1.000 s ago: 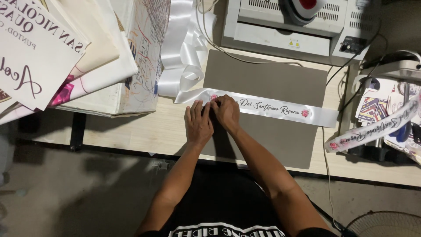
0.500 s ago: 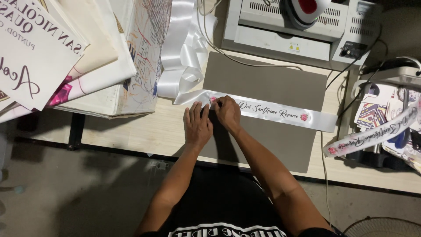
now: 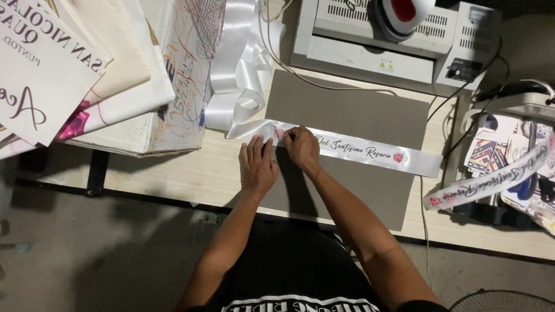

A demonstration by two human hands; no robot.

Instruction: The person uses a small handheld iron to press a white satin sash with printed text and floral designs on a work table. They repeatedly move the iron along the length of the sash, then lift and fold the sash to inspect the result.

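A white satin ribbon point(image 3: 358, 151) with dark script and small pink roses lies flat across the middle of the frame, on a grey mat point(image 3: 352, 144). I press my left hand point(image 3: 258, 167) on its left end, palm down, fingers spread and stretched flat, holding nothing. My right hand point(image 3: 300, 147) sits just beside it, fingers curled down onto the ribbon near the rose print at the left end; whether I pinch the fabric or only press it, I cannot tell. The ribbon's far left runs up into loose white loops point(image 3: 237, 75) in the upper middle of the frame.

A second printed ribbon point(image 3: 491, 182) hangs at the right edge, over a heap of patterned papers point(image 3: 491, 153). Above the mat stands a grey laminating machine point(image 3: 393, 40), with a red and white thing on top and cables running off it. At the upper left, sheets of printed fabric and paper point(image 3: 87, 75) are stacked. All of it rests on a pale wooden table point(image 3: 173, 173), and below that is a dim concrete floor point(image 3: 87, 254).
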